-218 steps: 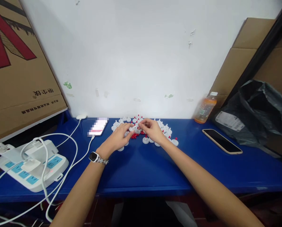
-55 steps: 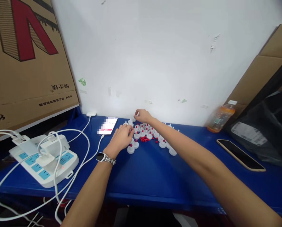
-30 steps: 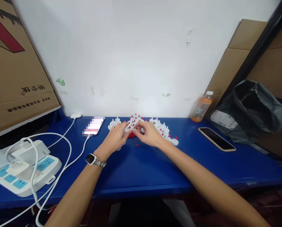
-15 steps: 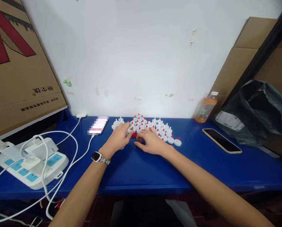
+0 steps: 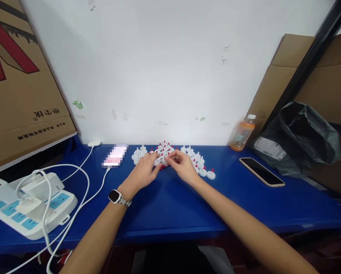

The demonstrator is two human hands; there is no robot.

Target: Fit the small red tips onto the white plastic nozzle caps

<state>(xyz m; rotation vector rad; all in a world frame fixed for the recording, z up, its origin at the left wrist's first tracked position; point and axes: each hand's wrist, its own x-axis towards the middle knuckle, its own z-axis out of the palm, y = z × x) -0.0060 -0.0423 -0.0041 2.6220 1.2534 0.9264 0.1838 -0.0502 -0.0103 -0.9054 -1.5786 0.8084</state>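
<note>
Right now I see both hands meeting over the blue bench (image 5: pixel 170 205): left hand (image 5: pixel 144 173) and right hand (image 5: pixel 184 166) pinch one white cap (image 5: pixel 159 161) between closed fingers, amid the cap pile (image 5: pixel 197 161).

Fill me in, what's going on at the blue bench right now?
A person works with both bare hands at a cluster of small white caps and loose red bits near the wall. The left hand and right hand meet over one white cap, pinching it between their fingers. A phone, an orange bottle and a power strip sit off to the sides.
</note>
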